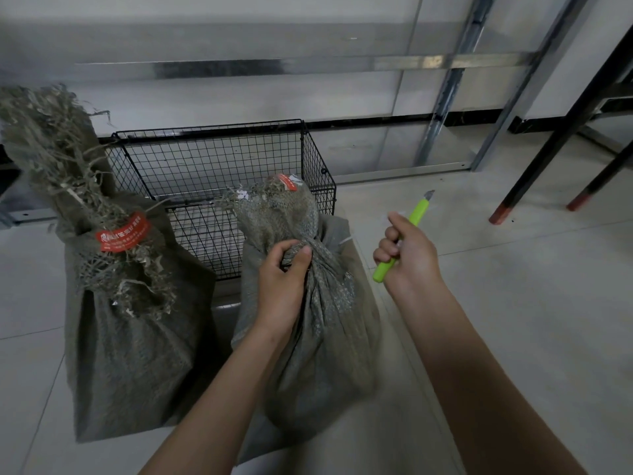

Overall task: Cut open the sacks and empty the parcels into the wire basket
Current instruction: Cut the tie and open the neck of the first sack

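Two grey-green woven sacks stand on the floor in front of a black wire basket [219, 159]. The left sack [130, 337] is tied, with a frayed top and a red tag. My left hand [282, 279] grips the gathered neck of the right sack [325, 344], just below its frayed top and red tag. Right of that sack, my right hand [409, 252] holds a lime-green utility knife [416, 217] clear of the fabric; its blade is out and points up and away. No parcels show inside the basket.
The basket stands against a grey wall with metal rails [308, 65]. Black table legs [534, 173] with red feet stand at the right. Pale floor tiles [513, 303] stretch out to the right of the sacks.
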